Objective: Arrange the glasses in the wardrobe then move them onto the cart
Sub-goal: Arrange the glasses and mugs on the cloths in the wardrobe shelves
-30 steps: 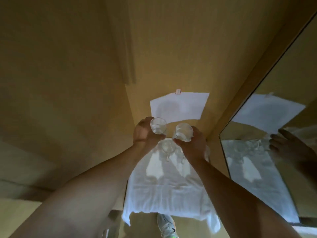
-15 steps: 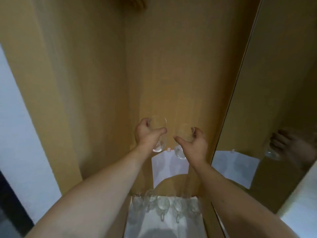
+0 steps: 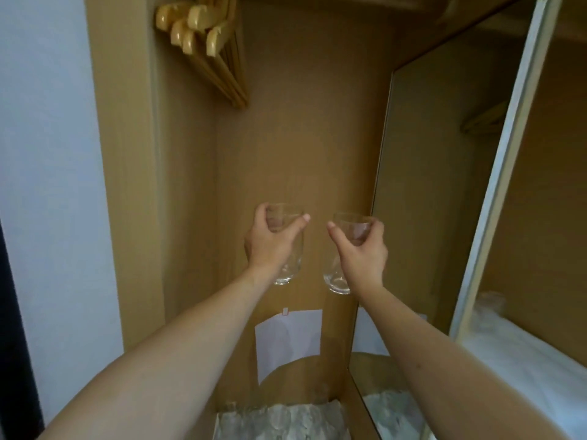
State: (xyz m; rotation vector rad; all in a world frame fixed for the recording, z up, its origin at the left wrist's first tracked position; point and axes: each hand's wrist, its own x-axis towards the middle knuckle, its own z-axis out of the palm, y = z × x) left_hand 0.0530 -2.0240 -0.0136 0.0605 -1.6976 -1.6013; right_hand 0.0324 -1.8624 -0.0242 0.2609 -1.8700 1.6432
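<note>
My left hand grips a clear drinking glass upright, fingers and thumb curled round its upper part. My right hand grips a second clear glass the same way. Both are held up in front of the wardrobe's wooden back panel, side by side with a small gap between them. At the bottom edge of the view, several more glasses stand on a white cloth inside the wardrobe, blurred and partly cut off.
Wooden hangers hang at the top left of the wardrobe. A white paper sheet is stuck low on the back panel. A mirrored sliding door stands at the right. A pale wall is on the left.
Both hands have lifted their glasses up from the cloth. The view has tilted upward, so the hangers now show and the cloth has dropped to the bottom edge.
</note>
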